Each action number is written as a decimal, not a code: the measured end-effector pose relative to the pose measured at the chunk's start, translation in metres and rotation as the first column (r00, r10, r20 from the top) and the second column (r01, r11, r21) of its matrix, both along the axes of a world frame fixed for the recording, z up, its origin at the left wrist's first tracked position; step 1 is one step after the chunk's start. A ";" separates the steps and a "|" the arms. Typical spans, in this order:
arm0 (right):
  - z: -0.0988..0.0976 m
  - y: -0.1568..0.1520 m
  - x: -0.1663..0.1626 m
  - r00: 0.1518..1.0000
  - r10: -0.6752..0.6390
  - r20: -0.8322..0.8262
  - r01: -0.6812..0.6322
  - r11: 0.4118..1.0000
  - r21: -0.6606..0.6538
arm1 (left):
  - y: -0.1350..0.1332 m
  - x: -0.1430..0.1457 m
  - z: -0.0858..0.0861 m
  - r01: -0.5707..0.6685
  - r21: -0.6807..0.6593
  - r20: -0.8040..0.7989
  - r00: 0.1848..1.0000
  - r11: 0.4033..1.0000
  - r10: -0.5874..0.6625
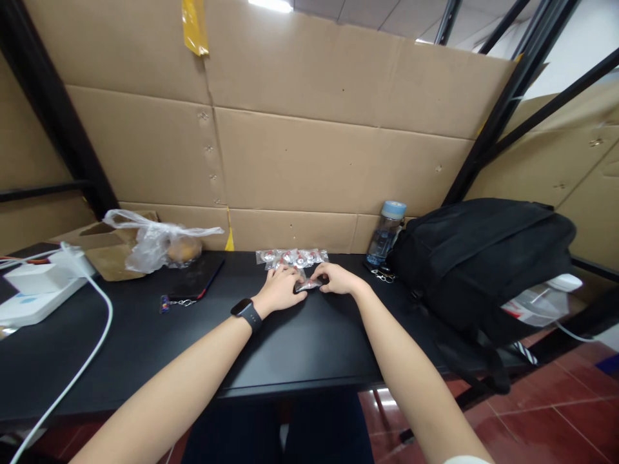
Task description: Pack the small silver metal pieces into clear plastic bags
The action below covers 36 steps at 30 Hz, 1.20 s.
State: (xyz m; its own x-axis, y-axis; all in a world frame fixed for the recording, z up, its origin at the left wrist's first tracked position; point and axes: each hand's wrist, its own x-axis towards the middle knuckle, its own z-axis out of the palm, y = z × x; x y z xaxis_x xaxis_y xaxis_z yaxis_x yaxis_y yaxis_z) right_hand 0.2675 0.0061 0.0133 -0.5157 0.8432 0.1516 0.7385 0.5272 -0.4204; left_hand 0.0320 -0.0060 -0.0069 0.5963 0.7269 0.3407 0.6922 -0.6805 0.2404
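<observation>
Both my hands rest far out on the black table [300,341]. My left hand [281,289], with a black watch on its wrist, and my right hand [334,278] pinch a small clear packet [306,286] between their fingertips. Just behind the hands lies a row of several similar clear packets with red and white contents [291,257], against the cardboard wall.
A black backpack [478,258] fills the table's right side, with a blue-capped water bottle [385,234] and keys beside it. To the left lie a black phone [196,278], a plastic bag on a cardboard box [157,245], a white power strip [39,290] and a white cable.
</observation>
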 end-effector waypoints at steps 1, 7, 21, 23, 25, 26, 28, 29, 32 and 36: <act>0.000 0.000 -0.001 1.000 0.005 -0.013 -0.005 1.000 0.014 | 0.000 0.000 0.000 0.004 0.007 -0.003 1.000 1.000 -0.004; 0.004 -0.003 -0.003 1.000 0.009 -0.009 -0.009 0.998 -0.068 | 0.002 0.000 -0.005 -0.015 0.079 -0.005 1.000 0.997 0.016; -0.002 0.001 -0.002 0.982 -0.044 -0.182 0.010 0.982 -0.187 | 0.012 -0.010 0.012 -0.144 -0.202 0.101 0.981 0.969 0.167; -0.002 0.002 0.000 0.976 -0.027 -0.218 -0.023 0.974 -0.225 | 0.013 -0.010 0.013 -0.127 -0.241 0.107 0.982 0.962 0.156; -0.002 0.002 0.000 0.972 -0.017 -0.236 -0.040 0.971 -0.234 | 0.014 -0.010 0.012 -0.107 -0.257 0.126 0.982 0.960 0.143; -0.002 0.001 0.000 0.971 -0.017 -0.238 -0.039 0.972 -0.230 | 0.015 -0.010 0.011 -0.101 -0.258 0.135 0.981 0.961 0.140; 0.000 0.000 0.000 0.972 -0.027 -0.235 -0.025 0.976 -0.217 | 0.016 -0.010 0.010 -0.100 -0.256 0.151 0.978 0.961 0.142; 0.000 0.000 -0.001 0.971 -0.037 -0.235 -0.015 0.977 -0.213 | 0.016 -0.010 0.010 -0.104 -0.255 0.156 0.977 0.961 0.147; 0.000 0.000 -0.002 0.962 -0.062 -0.268 0.003 0.977 -0.214 | 0.018 -0.012 0.010 -0.116 -0.258 0.173 0.971 0.959 0.164; -0.002 0.003 -0.002 0.932 -0.084 -0.354 0.009 0.978 -0.208 | 0.019 -0.014 0.013 -0.130 -0.271 0.207 0.960 0.954 0.190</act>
